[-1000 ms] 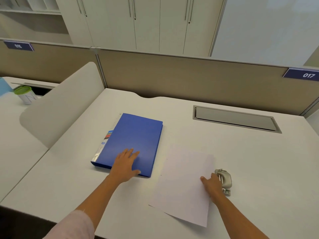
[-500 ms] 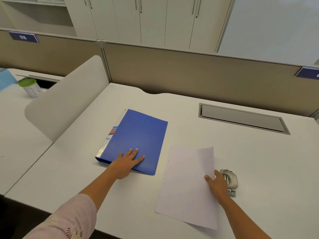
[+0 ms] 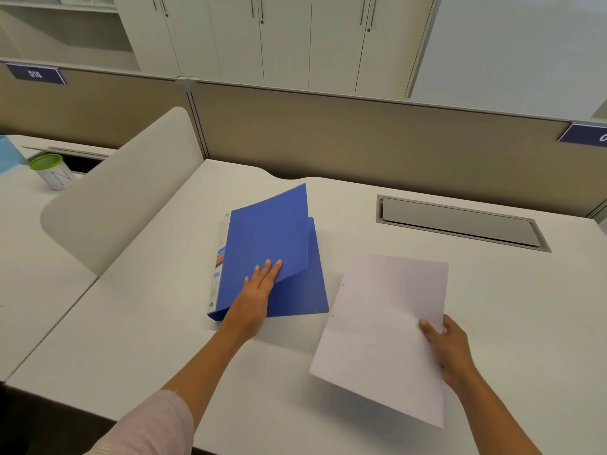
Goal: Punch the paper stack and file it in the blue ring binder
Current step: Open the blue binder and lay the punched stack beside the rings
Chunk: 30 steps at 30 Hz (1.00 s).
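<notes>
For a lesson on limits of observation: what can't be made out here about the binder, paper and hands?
Head view:
- Rings: hidden by the raised cover of the blue ring binder.
- Thumb of the left hand: hidden by that cover.
- Fingers of the right hand: mostly behind the paper stack.
- Sheet count: edges too thin to tell.
- Number sign at right: cut off by the frame edge.
</notes>
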Motion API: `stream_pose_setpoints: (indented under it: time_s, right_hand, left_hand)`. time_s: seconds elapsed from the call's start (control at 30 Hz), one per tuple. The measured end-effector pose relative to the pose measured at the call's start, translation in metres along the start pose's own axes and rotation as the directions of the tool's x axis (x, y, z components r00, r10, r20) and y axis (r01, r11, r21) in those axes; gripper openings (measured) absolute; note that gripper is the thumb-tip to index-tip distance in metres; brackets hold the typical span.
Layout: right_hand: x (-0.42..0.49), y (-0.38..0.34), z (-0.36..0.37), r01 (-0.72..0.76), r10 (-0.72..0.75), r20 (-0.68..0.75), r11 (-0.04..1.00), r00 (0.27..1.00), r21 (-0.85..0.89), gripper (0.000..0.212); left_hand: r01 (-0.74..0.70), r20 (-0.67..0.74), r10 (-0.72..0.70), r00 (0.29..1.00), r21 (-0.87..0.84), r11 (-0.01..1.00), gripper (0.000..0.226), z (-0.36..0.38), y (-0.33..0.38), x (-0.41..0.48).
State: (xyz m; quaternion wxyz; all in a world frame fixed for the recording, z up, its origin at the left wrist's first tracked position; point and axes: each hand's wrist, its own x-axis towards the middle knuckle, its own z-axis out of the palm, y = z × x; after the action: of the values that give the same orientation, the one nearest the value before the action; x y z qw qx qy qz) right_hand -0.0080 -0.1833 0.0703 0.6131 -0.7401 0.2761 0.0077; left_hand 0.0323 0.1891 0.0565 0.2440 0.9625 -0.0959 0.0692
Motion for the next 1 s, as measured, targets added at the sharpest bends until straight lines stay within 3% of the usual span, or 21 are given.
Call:
stream_pose_setpoints:
  time_s: [0.17,0.33,0.6,0.73,1.0]
  right_hand:
    - [-0.002,-0.013,-0.017,0.0,0.003,-0.037,0.996,0.999,0.09,0.038]
    - [-0.003,-0.019,-0.021,0.037,-0.033,-0.049,0.995,0.998,0.093,0.037]
    - [-0.004,-0.013,-0.018,0.103,-0.101,-0.028,0.993,0.994,0.051,0.033]
    - [-0.002,-0.006,-0.017,0.102,-0.102,-0.024,0.995,0.994,0.016,0.031]
    - [-0.001,0.005,-0.013,0.097,-0.099,-0.032,0.993,0.995,-0.071,0.034]
  left_hand:
    - [-0.009,-0.181,-0.08,0.98,-0.442,0.897,0.049,-0.012,0.017,-0.009]
    - [0.004,-0.236,-0.222,0.946,-0.678,0.735,0.044,-0.026,0.046,-0.024]
    - [-0.026,-0.319,-0.428,0.846,-0.826,0.563,0.032,-0.025,0.08,-0.048]
    - [-0.053,-0.383,-0.505,0.774,-0.833,0.551,0.034,-0.027,0.089,-0.057]
    - [0.007,-0.376,-0.654,0.656,-0.864,0.504,0.031,-0.014,0.099,-0.086]
